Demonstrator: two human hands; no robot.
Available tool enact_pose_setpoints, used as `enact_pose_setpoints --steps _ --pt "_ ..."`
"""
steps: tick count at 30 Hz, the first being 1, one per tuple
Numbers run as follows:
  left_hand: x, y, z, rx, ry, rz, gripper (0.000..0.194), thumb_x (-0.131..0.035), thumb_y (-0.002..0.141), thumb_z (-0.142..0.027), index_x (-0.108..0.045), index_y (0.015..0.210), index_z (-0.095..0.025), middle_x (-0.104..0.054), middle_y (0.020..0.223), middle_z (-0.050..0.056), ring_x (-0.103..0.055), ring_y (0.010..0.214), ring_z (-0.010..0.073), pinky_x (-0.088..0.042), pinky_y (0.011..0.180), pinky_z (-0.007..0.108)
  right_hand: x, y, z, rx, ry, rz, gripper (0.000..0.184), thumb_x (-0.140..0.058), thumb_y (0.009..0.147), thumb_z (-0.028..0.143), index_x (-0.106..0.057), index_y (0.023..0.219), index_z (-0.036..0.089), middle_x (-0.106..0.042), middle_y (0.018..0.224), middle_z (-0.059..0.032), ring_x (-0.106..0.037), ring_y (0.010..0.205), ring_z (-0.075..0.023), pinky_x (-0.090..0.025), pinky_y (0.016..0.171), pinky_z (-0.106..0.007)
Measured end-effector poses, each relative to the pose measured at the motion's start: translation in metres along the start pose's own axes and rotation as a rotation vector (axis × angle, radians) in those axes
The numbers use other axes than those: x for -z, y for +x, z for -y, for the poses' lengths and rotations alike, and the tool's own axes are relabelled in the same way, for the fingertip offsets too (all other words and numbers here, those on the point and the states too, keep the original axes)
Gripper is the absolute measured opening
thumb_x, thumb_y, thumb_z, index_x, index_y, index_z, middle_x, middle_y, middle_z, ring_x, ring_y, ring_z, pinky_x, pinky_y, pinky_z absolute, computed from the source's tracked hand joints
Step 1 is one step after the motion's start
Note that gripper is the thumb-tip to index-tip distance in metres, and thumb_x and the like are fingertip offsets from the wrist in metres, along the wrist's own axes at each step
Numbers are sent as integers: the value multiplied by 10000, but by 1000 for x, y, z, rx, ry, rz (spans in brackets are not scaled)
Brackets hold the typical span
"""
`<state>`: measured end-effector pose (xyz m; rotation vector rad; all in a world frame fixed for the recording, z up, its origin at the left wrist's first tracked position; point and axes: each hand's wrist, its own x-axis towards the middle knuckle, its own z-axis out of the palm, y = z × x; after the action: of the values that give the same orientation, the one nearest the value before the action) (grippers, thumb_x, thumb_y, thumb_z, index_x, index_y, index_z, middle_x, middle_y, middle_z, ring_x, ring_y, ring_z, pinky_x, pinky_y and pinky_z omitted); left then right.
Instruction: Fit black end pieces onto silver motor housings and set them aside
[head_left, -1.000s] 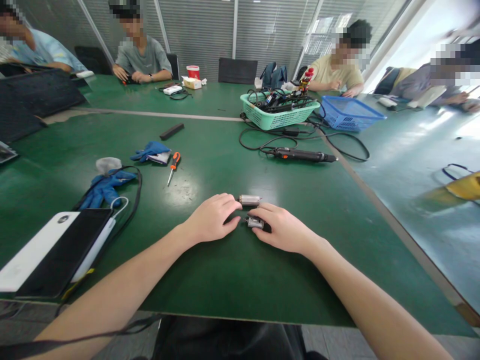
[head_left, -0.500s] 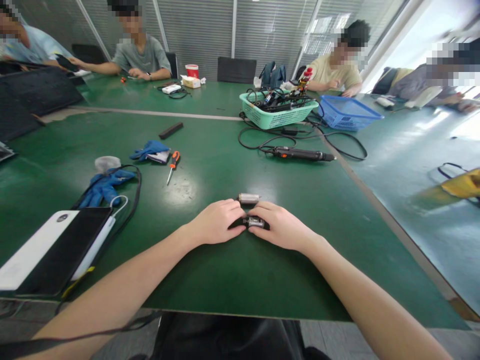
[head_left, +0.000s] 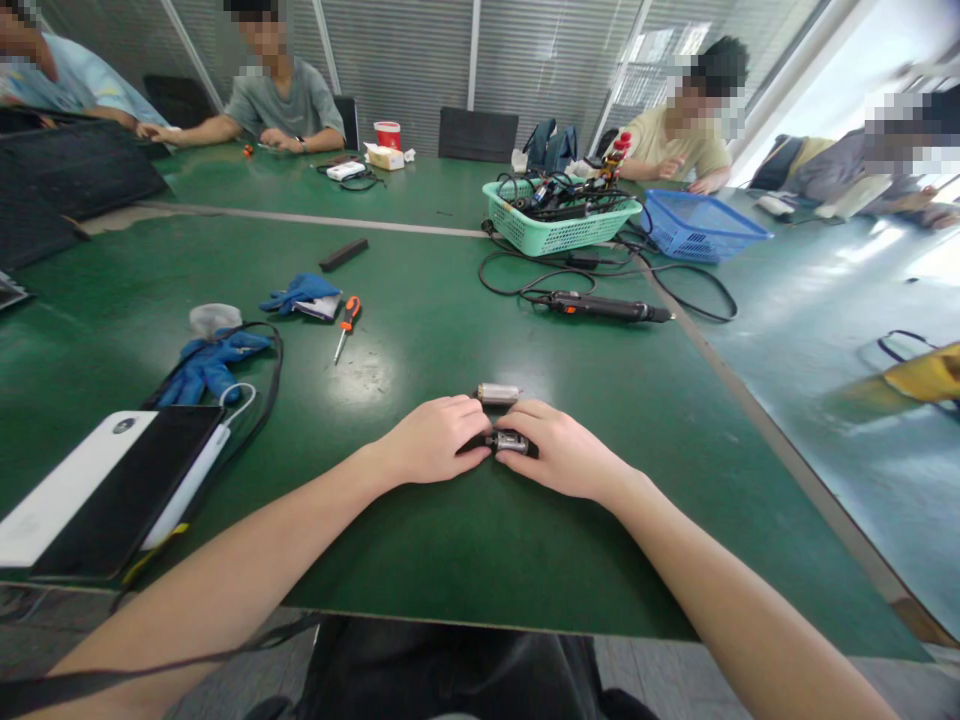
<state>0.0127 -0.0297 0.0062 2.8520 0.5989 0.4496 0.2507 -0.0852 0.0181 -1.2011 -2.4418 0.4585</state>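
Note:
Close to the table's near edge, my left hand and my right hand meet around a small silver-and-black cylindrical part. My right thumb and fingers are closed on its metal body. The left fingers are closed around its dark left end, which they mostly hide. Just beyond my fingertips a silver metal cylinder, like a small motor, lies on its side on the green table.
A screwdriver, blue gloves and a power bank with a phone-like slab lie to the left. Ahead right are a corded electric screwdriver, a green basket of tools and a blue basket. Several people sit around.
Both hands keep the same grip on the cylindrical part, with almost no movement. The camera view has shifted slightly. At the far left, a co-worker's outstretched hand no longer shows the dark object.

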Motion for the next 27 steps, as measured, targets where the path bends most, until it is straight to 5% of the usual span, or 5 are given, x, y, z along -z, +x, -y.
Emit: enact_pose_setpoints --steps 27 --pt "0 0 0 -24 -5 3 169 -542 990 -301 -635 977 -160 -634 948 65 -602 891 205 -494 808 331 -2 0 0 22 14 -14 188 -635 956 291 -641 1125 210 -672 1122 -106 -633 1079 -266 -535 940 -431"
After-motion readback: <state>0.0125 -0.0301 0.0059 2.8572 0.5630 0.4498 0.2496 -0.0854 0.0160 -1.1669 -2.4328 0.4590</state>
